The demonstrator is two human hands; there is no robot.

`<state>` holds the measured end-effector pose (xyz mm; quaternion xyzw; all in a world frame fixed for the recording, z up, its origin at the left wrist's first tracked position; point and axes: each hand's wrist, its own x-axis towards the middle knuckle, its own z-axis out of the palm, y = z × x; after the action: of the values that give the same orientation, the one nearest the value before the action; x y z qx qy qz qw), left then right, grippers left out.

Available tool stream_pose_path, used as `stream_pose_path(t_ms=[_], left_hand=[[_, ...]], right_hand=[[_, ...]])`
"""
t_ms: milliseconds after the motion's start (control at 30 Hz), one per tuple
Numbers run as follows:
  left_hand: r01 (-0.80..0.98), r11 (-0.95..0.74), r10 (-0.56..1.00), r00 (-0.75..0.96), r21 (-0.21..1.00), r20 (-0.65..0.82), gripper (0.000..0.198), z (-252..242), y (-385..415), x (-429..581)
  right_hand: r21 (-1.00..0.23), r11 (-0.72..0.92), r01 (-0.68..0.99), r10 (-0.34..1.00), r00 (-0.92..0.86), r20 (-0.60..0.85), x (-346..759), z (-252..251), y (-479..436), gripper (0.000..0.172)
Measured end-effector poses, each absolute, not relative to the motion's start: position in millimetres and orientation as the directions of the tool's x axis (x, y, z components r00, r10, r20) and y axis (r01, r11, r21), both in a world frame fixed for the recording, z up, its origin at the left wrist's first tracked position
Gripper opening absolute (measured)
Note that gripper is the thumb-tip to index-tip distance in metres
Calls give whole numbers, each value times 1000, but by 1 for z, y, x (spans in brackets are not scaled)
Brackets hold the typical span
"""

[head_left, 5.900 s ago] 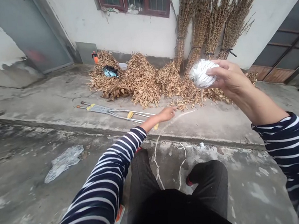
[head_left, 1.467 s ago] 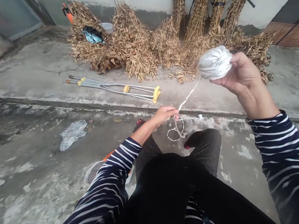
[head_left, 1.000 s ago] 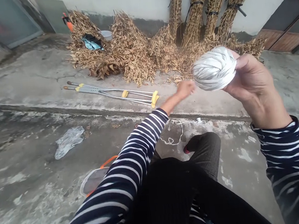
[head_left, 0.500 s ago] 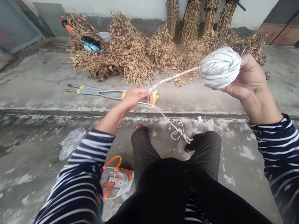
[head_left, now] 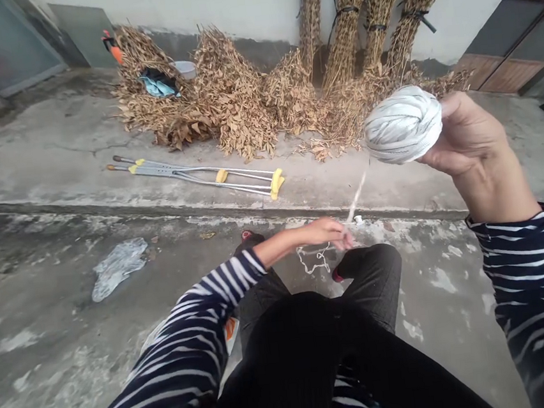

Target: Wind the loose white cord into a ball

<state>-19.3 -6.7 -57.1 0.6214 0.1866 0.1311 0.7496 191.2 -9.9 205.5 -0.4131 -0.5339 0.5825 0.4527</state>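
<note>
My right hand (head_left: 470,140) is raised at the right, its fingers wrapped round the side of a ball of white cord (head_left: 405,124). Some of its fingers are hidden behind the ball. Lower down, near my knees, my left hand (head_left: 328,232) is closed on a length of white cord (head_left: 357,197) that slants up toward the ball and is blurred by motion. The loose end of the cord (head_left: 317,265) hangs in curls below my left hand, above the ground between my feet.
A pair of crutches (head_left: 192,173) with yellow pads lies on the raised concrete ledge. Behind are heaps of dried plants (head_left: 237,92), with tied bundles (head_left: 348,23) against the wall. A crumpled clear plastic sheet (head_left: 119,267) lies at left. My left arm mostly covers a bag (head_left: 231,330).
My left hand has moved down and to the right, from over the crutches to near my knees. The cord now slants steeply instead of running sideways. My right hand still holds the ball.
</note>
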Motion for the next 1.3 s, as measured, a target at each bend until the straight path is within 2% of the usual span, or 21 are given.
stream_pose_path(t_ms=[67, 167, 300, 400, 500, 600, 667, 800, 933, 1100, 1233, 1300], left_hand=[[42, 236, 554, 815, 971, -170, 30, -59, -3, -75], [39, 256, 769, 598, 966, -227, 27, -50, 18, -142], [-28, 194, 874, 458, 981, -160, 24, -24, 40, -152], [-59, 179, 826, 551, 982, -118, 34, -1, 46, -107], [-197, 176, 764, 645, 965, -8, 49, 19, 44, -49], [-346, 99, 792, 595, 933, 137, 44, 29, 42, -7], [-375, 36, 823, 537, 926, 186, 39, 30, 43, 2], [-306, 18, 849, 508, 952, 147, 41, 20, 55, -19], [-189, 9, 870, 486, 982, 85, 28, 7, 71, -47], [-35, 19, 825, 566, 999, 4, 16, -3, 73, -53], [-83, 43, 767, 641, 996, 20, 43, -4, 52, -48], [-149, 64, 745, 665, 987, 52, 47, -2, 40, -46]], right_hand=[[-993, -22, -115, 973, -230, 5, 200, 196, -8, 40], [-985, -57, -160, 973, -231, -19, 204, 183, -3, 45], [-978, -87, -191, 957, -288, -29, 191, 173, 1, 41], [-976, -88, -200, 945, -326, -19, 179, 172, 2, 43], [-979, -117, -168, 933, -356, -50, 174, 174, 4, 46], [-978, -145, -148, 930, -358, -84, 179, 175, 5, 44], [-978, -143, -153, 931, -357, -80, 186, 173, 4, 43], [-966, -217, -143, 904, -403, -143, 202, 154, 1, 49], [-945, -322, -53, 827, -502, -254, 210, 120, -3, 53], [-939, -334, -76, 790, -565, -236, 202, 91, -12, 53], [-935, -337, -110, 811, -538, -229, 192, 83, -16, 49], [-936, -339, -98, 824, -511, -245, 190, 78, -15, 48]])
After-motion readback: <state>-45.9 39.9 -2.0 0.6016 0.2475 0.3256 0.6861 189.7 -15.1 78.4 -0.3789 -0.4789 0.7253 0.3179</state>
